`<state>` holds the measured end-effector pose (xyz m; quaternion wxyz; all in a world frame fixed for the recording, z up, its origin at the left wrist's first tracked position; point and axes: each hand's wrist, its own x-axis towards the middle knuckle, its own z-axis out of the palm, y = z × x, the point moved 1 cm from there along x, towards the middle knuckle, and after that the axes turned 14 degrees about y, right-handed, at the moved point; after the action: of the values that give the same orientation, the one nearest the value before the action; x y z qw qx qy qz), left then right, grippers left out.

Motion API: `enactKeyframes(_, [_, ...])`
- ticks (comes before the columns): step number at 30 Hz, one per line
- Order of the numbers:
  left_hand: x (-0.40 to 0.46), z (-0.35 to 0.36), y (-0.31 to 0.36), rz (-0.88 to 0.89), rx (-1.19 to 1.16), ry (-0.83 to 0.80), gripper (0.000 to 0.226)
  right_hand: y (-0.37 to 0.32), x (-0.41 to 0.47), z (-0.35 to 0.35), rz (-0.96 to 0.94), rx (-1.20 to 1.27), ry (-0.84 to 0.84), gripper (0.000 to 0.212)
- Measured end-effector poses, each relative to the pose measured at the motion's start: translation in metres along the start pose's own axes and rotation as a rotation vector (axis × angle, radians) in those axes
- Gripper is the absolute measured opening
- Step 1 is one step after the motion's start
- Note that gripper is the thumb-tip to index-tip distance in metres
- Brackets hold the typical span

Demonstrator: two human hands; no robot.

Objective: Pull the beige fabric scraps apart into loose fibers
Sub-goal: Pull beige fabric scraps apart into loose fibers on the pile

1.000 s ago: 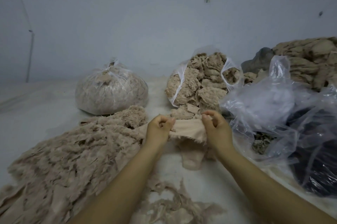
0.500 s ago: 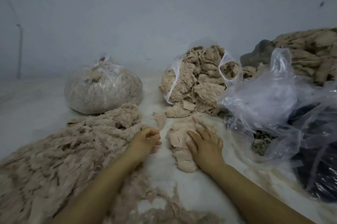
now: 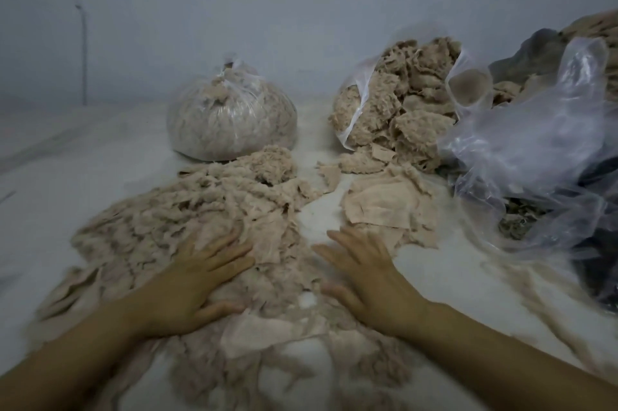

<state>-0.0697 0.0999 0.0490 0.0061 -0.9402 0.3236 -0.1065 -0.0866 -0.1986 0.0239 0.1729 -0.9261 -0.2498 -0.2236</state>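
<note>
The left hand (image 3: 187, 280) lies palm down on the wide pile of shredded beige fibres (image 3: 187, 209), fingers straight and spread; its grip is open and holds nothing. The right hand (image 3: 364, 273) lies palm down on the white surface (image 3: 83, 169), fingers straight and spread; its grip is likewise open and empty. Its fingertips reach the near edge of the small stack of flat beige fabric scraps (image 3: 384, 206), which lies ahead of the right hand and just right of the fibre pile. More torn beige strips lie between and below the two forearms.

Behind the fibre pile stands a tied clear plastic bag of beige fibres (image 3: 230, 119). To its right, an open clear plastic bag of beige fabric pieces (image 3: 394, 99) spills onto the surface just behind the scrap stack. A crumpled clear plastic sheet (image 3: 535, 143) lies at the right over dark material. A plain pale wall (image 3: 301, 9) closes the background.
</note>
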Motion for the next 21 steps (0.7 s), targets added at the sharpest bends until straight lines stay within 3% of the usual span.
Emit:
enactKeyframes(3, [0.01,0.013,0.001,0.001,-0.072,-0.009,0.08,0.003,-0.007,-0.003,-0.012,-0.018,-0.072,0.056])
enactKeyframes(10, [0.06,0.024,0.002,0.088,-0.227,0.001,0.076,-0.016,0.027,0.003,0.002,0.093,-0.009,0.052])
enactKeyframes(13, [0.063,0.022,0.002,0.07,-0.252,0.053,0.068,-0.017,0.046,0.006,0.109,0.098,0.046,0.03])
enactKeyframes(15, [0.061,0.018,0.006,-0.015,-0.306,0.252,0.059,-0.017,0.049,0.005,0.229,0.238,0.125,0.017])
enactKeyframes(17, [0.061,0.011,0.02,-0.11,-0.402,0.433,0.065,-0.015,0.05,0.004,0.332,0.363,0.198,0.016])
enactKeyframes(19, [0.064,0.013,0.033,-0.146,-0.404,0.378,0.073,-0.015,0.051,0.005,0.411,0.483,0.219,0.016])
enactKeyframes(21, [0.067,0.024,0.037,-0.161,-0.314,0.286,0.05,-0.016,0.049,0.006,0.515,0.657,0.215,0.019])
